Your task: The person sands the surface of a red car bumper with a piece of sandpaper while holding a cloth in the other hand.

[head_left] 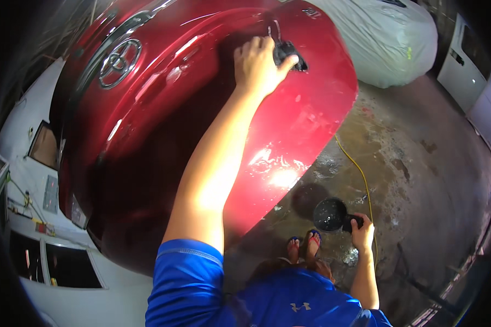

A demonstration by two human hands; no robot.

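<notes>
Upper centre, the left hand grips 1 partly hidden black pad on a red car panel; lower right, the right hand clasps 1 black dipper, handle half-covered.

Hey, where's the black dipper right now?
In the head view, the black dipper is at the lower right, held in the right hand, just left of the yellow cord.
</notes>
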